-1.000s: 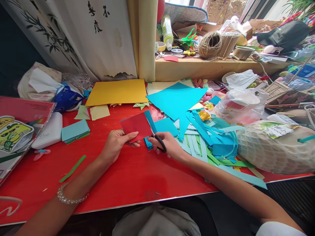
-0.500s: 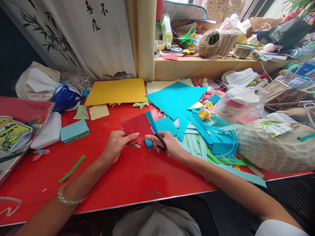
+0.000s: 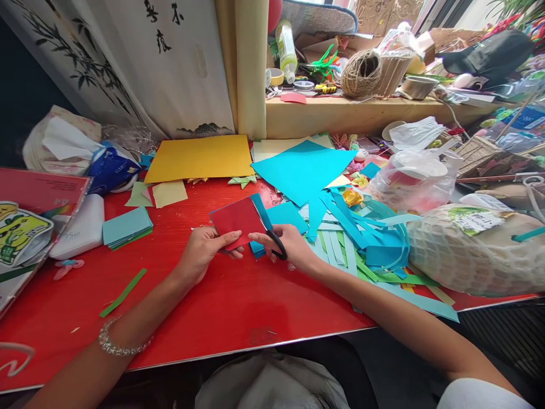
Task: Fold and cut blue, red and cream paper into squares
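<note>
My left hand (image 3: pixel 203 251) pinches the near corner of a red paper square (image 3: pixel 236 218) just above the red table (image 3: pixel 170 307); the square's underside is blue. My right hand (image 3: pixel 287 249) is closed through the black handles of a pair of scissors (image 3: pixel 276 241), whose blades reach into the paper's right edge. A narrow blue strip (image 3: pixel 260 210) runs along that edge. A beaded bracelet (image 3: pixel 121 339) circles my left wrist.
Blue and green paper strips (image 3: pixel 361 244) pile up to the right, under a large blue sheet (image 3: pixel 304 167). A yellow sheet (image 3: pixel 200 159) lies at the back. A stack of light blue squares (image 3: pixel 125 227), a green strip (image 3: pixel 123 292), and a netted bag (image 3: pixel 472 250) sit nearby.
Both hands have stayed nearly where they were; the red square and scissors shifted only slightly as the view drifted.
</note>
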### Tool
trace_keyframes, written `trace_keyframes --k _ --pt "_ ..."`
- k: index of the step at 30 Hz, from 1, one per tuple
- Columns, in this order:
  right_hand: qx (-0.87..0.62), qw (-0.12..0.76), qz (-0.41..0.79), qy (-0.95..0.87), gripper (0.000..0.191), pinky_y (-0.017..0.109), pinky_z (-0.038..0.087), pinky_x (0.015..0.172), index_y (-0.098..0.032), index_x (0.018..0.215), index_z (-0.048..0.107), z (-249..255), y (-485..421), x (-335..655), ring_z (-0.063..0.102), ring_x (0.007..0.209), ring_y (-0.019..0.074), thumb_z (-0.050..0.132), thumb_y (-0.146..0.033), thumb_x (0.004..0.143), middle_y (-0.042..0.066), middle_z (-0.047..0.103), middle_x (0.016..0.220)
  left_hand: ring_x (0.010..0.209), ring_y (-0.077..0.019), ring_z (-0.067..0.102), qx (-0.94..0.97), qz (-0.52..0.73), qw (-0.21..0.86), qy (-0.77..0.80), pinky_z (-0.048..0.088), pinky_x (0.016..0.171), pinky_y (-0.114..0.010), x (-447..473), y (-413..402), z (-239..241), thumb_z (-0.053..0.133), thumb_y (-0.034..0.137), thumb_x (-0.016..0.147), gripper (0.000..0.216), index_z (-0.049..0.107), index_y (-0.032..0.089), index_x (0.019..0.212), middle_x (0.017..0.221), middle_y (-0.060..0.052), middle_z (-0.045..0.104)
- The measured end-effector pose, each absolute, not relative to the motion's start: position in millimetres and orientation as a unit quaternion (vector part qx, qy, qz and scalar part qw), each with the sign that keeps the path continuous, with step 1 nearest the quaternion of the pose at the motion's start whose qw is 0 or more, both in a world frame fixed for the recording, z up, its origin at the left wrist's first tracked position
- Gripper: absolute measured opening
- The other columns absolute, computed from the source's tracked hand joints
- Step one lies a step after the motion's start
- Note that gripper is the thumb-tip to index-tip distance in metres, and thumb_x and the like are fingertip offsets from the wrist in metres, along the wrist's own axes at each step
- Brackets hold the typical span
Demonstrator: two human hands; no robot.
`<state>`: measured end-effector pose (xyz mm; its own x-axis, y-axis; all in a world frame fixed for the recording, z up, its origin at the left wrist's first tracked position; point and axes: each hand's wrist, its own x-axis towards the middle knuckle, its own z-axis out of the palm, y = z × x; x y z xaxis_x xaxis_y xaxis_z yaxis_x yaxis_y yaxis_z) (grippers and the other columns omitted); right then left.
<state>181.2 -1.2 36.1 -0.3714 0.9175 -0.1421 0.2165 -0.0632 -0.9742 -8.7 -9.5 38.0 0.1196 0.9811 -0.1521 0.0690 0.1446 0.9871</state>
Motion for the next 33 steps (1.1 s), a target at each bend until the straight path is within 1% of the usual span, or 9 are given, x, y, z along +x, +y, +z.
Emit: trace_keyframes --k 7,15,21,24,29,33 --pt "-0.446 0.306 0.584 -0.606 0.05 0.023 0.038 0.049 -0.016 0.057 0.051 32 2 182 0.05 0.045 0.0093 0.057 -0.063 0.071 0.0 0.052 0.05 0.052 -0.0164 0.063 0.517 0.401 0.543 0.527 0.051 0.056 -0.027 -7 -10 37 0.066 0.031 0.073 0.021 0.068 0.013 0.061 0.057 -0.003 0.068" --pt "-0.46 0.326 0.555 -0.611 0.046 0.022 0.037 0.047 -0.016 0.055 0.049 30 -1 181 0.049 0.043 0.0089 0.061 -0.058 0.071 -0.001 0.052 0.047 0.052 -0.0153 0.063 0.518 0.404 0.546 0.52 0.051 0.056 -0.025 -7 -10 35 0.066 0.03 0.074 0.022 0.068 0.013 0.06 0.056 -0.003 0.068" --pt "-0.448 0.31 0.591 -0.595 0.047 0.022 0.036 0.048 -0.015 0.056 0.051 32 2 182 0.049 0.044 0.0084 0.059 -0.059 0.072 -0.001 0.053 0.049 0.052 -0.0164 0.063 0.515 0.391 0.55 0.528 0.051 0.057 -0.026 -6 -10 35 0.067 0.03 0.073 0.022 0.068 0.013 0.06 0.056 -0.004 0.069" --pt "-0.449 0.307 0.583 -0.603 0.046 0.023 0.037 0.048 -0.016 0.057 0.05 31 3 183 0.05 0.044 0.0088 0.058 -0.059 0.072 -0.001 0.053 0.049 0.053 -0.0171 0.064 0.518 0.389 0.548 0.529 0.051 0.057 -0.027 -5 -11 36 0.067 0.03 0.073 0.021 0.069 0.013 0.061 0.056 -0.004 0.069" --pt "-0.449 0.334 0.558 -0.613 0.047 0.023 0.037 0.047 -0.017 0.055 0.047 24 3 181 0.05 0.043 0.0095 0.058 -0.06 0.071 -0.002 0.051 0.047 0.052 -0.0165 0.064 0.519 0.386 0.549 0.53 0.051 0.057 -0.026 -4 -12 37 0.066 0.03 0.074 0.022 0.069 0.014 0.06 0.055 -0.004 0.068" --pt "-0.445 0.334 0.568 -0.607 0.048 0.023 0.036 0.047 -0.017 0.056 0.046 25 2 180 0.049 0.044 0.009 0.058 -0.061 0.07 -0.002 0.052 0.048 0.051 -0.0169 0.064 0.511 0.384 0.553 0.534 0.051 0.055 -0.026 -5 -12 37 0.067 0.031 0.072 0.019 0.07 0.013 0.066 0.057 -0.004 0.069"
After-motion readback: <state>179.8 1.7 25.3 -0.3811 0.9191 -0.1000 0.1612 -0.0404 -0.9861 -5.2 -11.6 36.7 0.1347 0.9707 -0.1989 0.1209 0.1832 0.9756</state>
